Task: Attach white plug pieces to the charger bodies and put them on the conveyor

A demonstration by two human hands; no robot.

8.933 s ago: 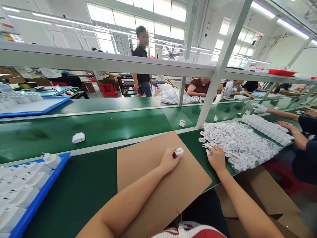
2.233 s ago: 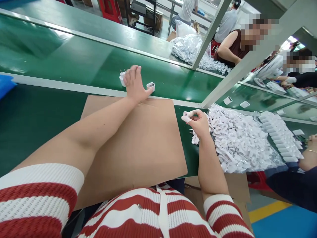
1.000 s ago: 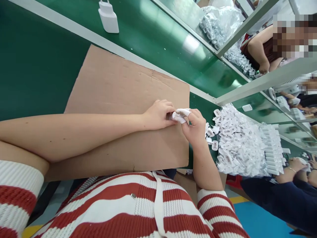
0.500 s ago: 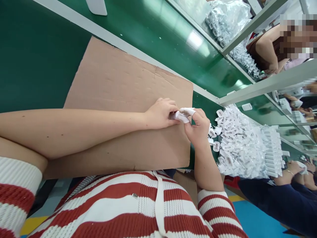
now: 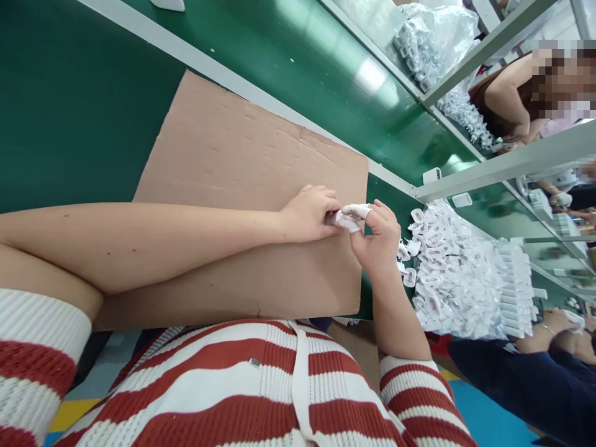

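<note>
My left hand (image 5: 313, 213) has its fingers closed round a small white plastic part (image 5: 334, 218), mostly hidden by the fingers. White wraps cover the thumb and forefinger of my right hand (image 5: 378, 234), and these two fingers pinch the same part from the other side. The remaining fingers of that hand are loosely curled. Both hands are above the right side of a brown cardboard sheet (image 5: 223, 149), which lies on the green table.
Right of the cardboard lies a clear bag of white plastic parts (image 5: 459, 273), with several loose pieces beside it. Beyond a pale rail runs a shiny green belt (image 5: 298, 68) carrying white pieces. A metal post (image 5: 512, 152) slants across the right. Co-workers sit at the far right.
The view has shifted slightly, so the cardboard and hands appear a little farther right. White pieces on the belt have moved toward the upper left. Both hands keep nearly the same grip.
</note>
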